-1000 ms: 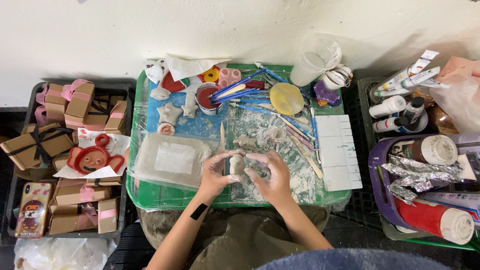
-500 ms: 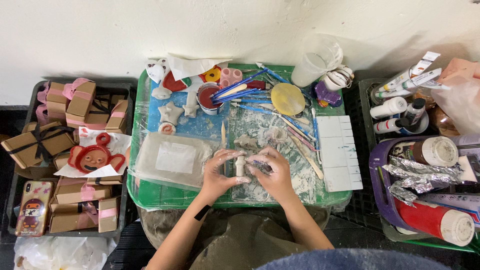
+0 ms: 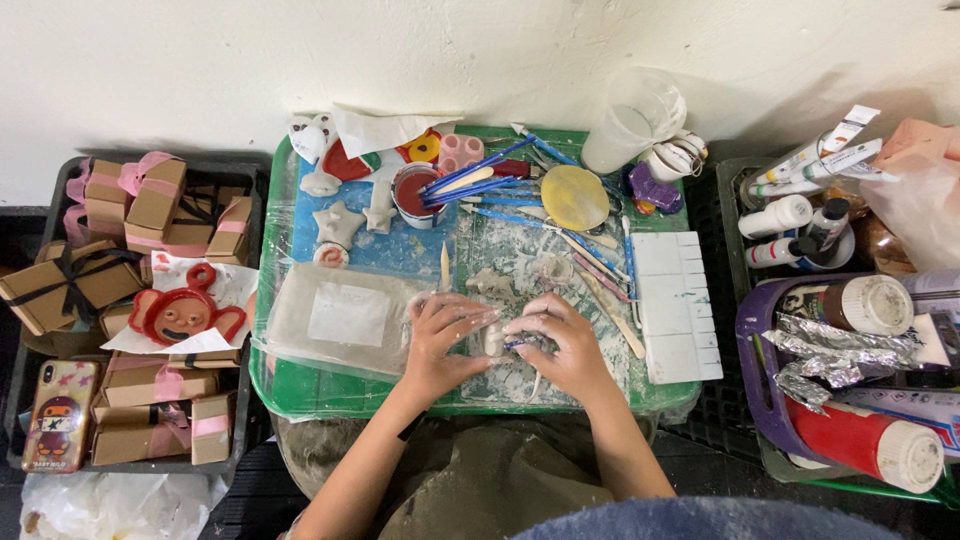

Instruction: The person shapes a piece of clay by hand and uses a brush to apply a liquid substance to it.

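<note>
Head view shows my left hand [image 3: 447,335] and right hand [image 3: 560,345] drawn closer than a second ago, fingers clamped together on the small pale clay piece [image 3: 493,338] over the green tray [image 3: 330,395], pressing it into shape.

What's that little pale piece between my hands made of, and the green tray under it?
The pale piece, pinched between the left hand and right hand, looks like soft, matte grey-white clay; similar smears coat the work surface. The green tray seems to be smooth, slightly glossy plastic.
</note>
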